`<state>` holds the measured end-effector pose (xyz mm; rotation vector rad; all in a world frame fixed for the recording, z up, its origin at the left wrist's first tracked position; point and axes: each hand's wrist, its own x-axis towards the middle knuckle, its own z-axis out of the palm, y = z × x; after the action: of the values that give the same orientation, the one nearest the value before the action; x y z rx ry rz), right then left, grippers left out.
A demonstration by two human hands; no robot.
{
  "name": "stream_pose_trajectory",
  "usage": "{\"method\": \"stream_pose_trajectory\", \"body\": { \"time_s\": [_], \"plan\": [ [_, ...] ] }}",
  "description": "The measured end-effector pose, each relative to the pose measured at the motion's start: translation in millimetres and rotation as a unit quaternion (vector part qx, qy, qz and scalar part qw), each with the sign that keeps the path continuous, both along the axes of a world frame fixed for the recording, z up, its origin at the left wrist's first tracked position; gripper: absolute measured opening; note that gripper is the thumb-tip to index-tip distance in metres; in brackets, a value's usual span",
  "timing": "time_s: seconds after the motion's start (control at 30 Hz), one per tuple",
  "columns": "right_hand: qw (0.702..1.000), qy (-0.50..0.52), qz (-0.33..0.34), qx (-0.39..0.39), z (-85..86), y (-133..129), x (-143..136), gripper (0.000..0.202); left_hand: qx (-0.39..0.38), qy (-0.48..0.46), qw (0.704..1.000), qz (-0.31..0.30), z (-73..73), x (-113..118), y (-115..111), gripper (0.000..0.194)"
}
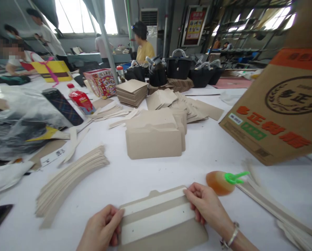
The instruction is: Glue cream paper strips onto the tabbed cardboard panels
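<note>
A grey-brown cardboard panel [169, 234] with a small tab on its far edge lies in front of me. Across it run two pale cardboard strips, an upper strip [156, 200] and a wider lower strip [158, 223]. My left hand [103, 226] pinches the upper strip's left end at the panel's edge. At the opposite end, my right hand [204, 204] pinches the same strip, its other fingers curled by the panel's side. Just beyond the right hand lies a bottle of amber liquid [218, 183] with a green nozzle.
Stacked panels [153, 143] stand ahead, with a curved bundle of strips [72, 181] to the left and more strips [276, 209] at right. A large brown paper bag [279, 111] rises at right. Black handbags [178, 66] and other people are farther back.
</note>
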<state>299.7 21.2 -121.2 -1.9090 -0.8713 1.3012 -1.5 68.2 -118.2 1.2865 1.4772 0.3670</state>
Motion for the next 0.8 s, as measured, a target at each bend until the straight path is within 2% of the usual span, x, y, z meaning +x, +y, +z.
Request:
{"method": "stream_pose_trajectory", "body": {
  "time_s": [0.23, 0.47, 0.8],
  "plan": [
    [0.999, -0.037, 0.029, -0.02, -4.4, 0.8, 4.7, 0.039, 0.01, 0.001, 0.999, 0.03, 5.0, 4.3, -0.1, 0.038],
    [0.999, -0.042, 0.024, -0.024, -4.6, 0.2, 4.8, 0.039, 0.02, 0.009, 0.999, 0.028, 5.7, 5.6, 1.3, 0.033],
    [0.999, -0.04, 0.004, 0.001, 0.1, 2.2, -1.6, 0.03, 0.028, 0.042, 0.999, -0.02, 2.6, 1.8, -1.3, 0.045]
  ]
}}
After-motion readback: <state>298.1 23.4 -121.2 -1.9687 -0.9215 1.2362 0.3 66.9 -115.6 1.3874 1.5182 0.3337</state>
